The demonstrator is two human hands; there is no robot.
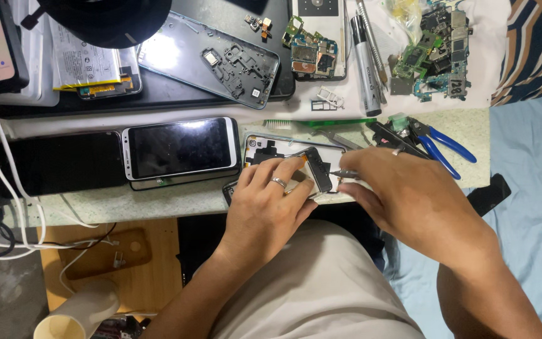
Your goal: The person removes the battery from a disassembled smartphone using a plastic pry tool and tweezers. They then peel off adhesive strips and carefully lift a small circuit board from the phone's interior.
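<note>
An opened phone [261, 149] with a white inner frame lies at the near edge of the speckled bench. My left hand [266, 201], a ring on one finger, rests on it and lifts a black flat part [318, 168] with fingertips. My right hand [409, 198] grips a thin dark tool [344, 173] whose tip points left at that black part. Much of the phone's lower half is hidden under both hands.
A white-framed phone [182, 148] and a black one [58, 162] lie left. Blue-handled pliers [439, 143], a green toothbrush [321, 123], circuit boards [434, 53], a phone back shell [211, 58], a battery [86, 66], white cables [7, 163] and a cup [73, 317] surround.
</note>
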